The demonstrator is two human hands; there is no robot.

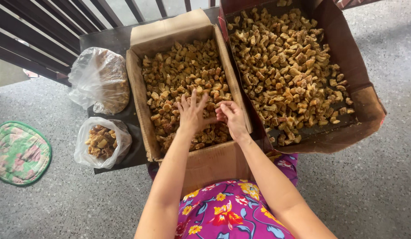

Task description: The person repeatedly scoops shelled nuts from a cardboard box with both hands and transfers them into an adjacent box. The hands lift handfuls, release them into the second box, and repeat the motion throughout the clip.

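On the speckled floor (369, 186), we spread our left hand (191, 114) over the chunks (179, 75) in the near box (139, 88), our right hand (231, 117) beside it curled, seemingly pinching one to sort.

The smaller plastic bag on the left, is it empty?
No, the smaller plastic bag holds brown chunks like those in the cardboard box beside it.
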